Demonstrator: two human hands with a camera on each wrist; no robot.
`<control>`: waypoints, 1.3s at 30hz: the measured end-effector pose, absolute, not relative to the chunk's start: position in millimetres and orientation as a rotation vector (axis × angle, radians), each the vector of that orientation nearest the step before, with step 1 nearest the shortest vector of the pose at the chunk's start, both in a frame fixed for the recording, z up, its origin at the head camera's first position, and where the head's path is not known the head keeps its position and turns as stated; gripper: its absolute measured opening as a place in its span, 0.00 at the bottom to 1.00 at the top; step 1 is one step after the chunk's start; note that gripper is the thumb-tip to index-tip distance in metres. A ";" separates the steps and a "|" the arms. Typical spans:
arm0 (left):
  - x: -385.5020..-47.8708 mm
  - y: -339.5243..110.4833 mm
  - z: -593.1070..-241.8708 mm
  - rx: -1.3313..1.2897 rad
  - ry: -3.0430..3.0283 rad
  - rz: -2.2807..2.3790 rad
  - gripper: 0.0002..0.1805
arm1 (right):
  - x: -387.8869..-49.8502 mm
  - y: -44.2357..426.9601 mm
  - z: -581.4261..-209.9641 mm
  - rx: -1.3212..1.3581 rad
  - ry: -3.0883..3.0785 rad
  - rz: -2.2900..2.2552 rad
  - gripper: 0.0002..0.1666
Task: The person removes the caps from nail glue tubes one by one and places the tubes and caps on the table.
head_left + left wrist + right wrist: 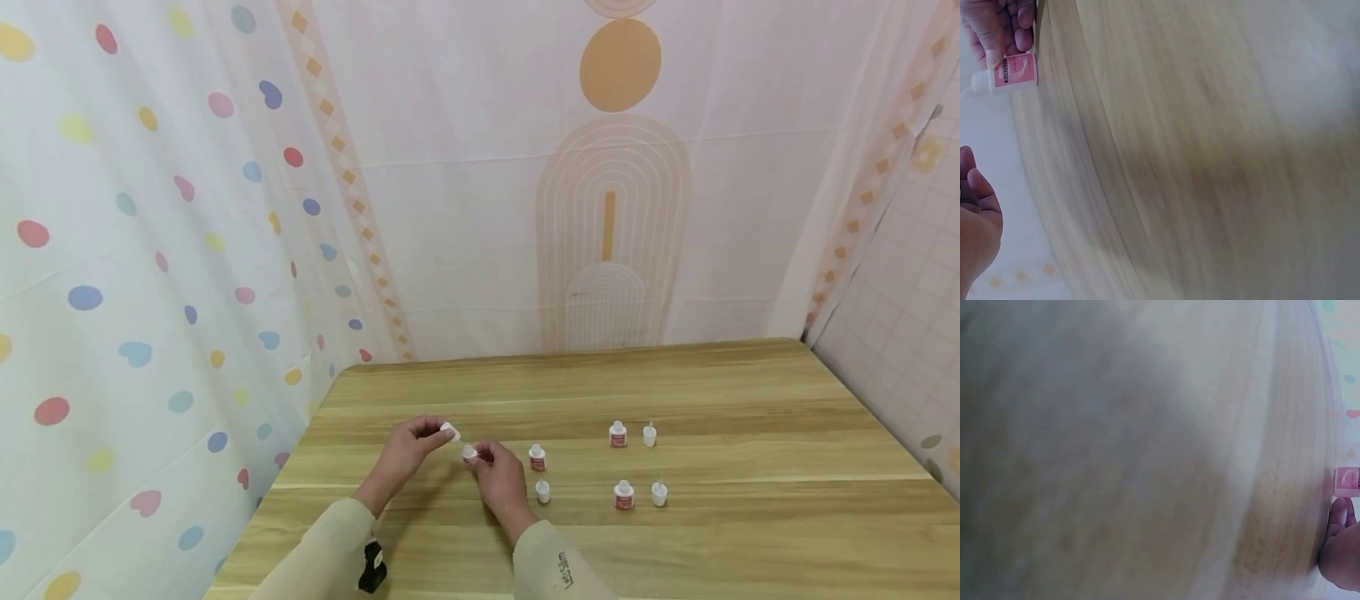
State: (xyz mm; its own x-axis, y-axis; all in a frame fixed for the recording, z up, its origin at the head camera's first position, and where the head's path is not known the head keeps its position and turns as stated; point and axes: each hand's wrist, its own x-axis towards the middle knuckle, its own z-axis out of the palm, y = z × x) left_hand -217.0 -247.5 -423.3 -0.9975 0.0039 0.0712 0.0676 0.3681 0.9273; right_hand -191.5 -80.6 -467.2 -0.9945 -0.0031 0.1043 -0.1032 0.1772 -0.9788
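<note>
In the head view my left hand (405, 454) pinches a white cap (450, 431) between thumb and fingers, tilted just above and left of a small white bottle (469, 455). My right hand (501, 481) grips that bottle, which stands upright at the table. Its pink label (1016, 70) and narrow white nozzle show in the left wrist view. A thin tip pokes from the cap toward the bottle's top; I cannot tell whether they touch. In the right wrist view only the bottle's base end (1347, 482) and part of the hand appear at the edge.
Right of my hands, a like bottle (537, 457) stands behind a white cap (543, 491) with its stem upward. Farther right are two more bottles, one at the back (617, 434), one nearer (623, 495), each beside a cap (659, 493). Curtains (450, 208) hang behind the wooden table (750, 417).
</note>
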 end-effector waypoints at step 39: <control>-211.6 -259.2 -423.5 0.010 -2.533 -1.776 0.20 | -191.2 -81.0 -467.7 0.090 -2.345 1.971 0.02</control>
